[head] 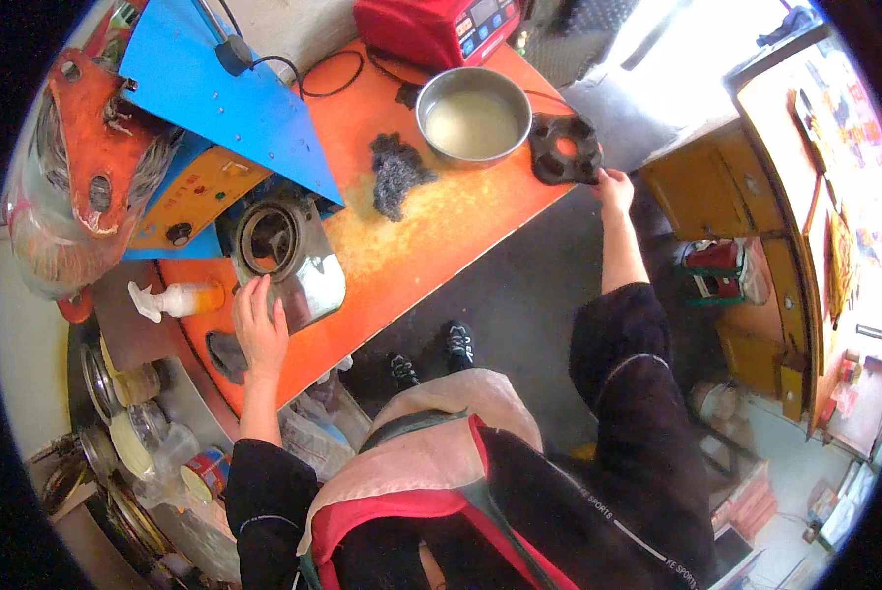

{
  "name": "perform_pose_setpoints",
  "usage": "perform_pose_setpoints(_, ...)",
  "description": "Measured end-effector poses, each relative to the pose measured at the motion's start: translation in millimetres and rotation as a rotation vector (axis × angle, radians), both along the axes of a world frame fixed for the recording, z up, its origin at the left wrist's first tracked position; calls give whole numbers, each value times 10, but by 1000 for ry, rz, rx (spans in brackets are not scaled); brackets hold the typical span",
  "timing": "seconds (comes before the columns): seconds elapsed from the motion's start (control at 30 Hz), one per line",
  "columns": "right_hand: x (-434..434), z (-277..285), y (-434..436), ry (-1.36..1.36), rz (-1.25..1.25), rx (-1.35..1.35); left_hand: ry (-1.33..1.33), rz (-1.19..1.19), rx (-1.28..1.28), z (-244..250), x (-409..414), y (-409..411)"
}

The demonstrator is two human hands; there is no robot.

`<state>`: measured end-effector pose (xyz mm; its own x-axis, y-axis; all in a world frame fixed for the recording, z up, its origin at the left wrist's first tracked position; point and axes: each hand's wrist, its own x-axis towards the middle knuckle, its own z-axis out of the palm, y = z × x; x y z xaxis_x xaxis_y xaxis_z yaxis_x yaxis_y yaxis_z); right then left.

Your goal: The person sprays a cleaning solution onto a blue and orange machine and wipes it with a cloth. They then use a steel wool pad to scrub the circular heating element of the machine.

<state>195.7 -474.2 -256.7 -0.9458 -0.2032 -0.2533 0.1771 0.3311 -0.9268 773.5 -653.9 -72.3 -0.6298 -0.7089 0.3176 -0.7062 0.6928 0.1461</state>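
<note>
My left hand [261, 321] lies with its fingers at the near edge of a metal plate [315, 284], beside a round metal ring [269, 238] at the foot of a blue machine [227, 96]. It looks to hold nothing. At the table's right edge my right hand [613, 187] grips the corner of a dark moulded tray [566, 149] with rounded hollows. Left of the tray stands a steel bowl [473, 158] of pale liquid. A grey scouring pad or cloth [398, 177] lies on the orange table [441, 236].
A spray bottle [190, 299] lies near the left end, with a dark pad [225, 355] beside it. A red appliance with a control panel [478, 29] stands behind the bowl. Wooden cabinets [706, 188] are at right; stacked lids and containers [131, 435] sit at lower left.
</note>
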Motion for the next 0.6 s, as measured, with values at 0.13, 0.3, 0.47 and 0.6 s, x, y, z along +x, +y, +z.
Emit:
perform_pose_setpoints(0.13,230,211,33,464,-71,278,-36,-21,89,-76,35,-78)
perform_pose_setpoints(0.3,1498,921,-194,628,390,26,-269,-128,42,54,51,-382)
perform_pose_setpoints(0.47,2531,1092,-931,709,1068,68,-366,-311,55,253,-78,-626)
perform_pose_setpoints(0.6,2931,1097,-1759,927,895,392,-494,-439,158,142,-75,-906)
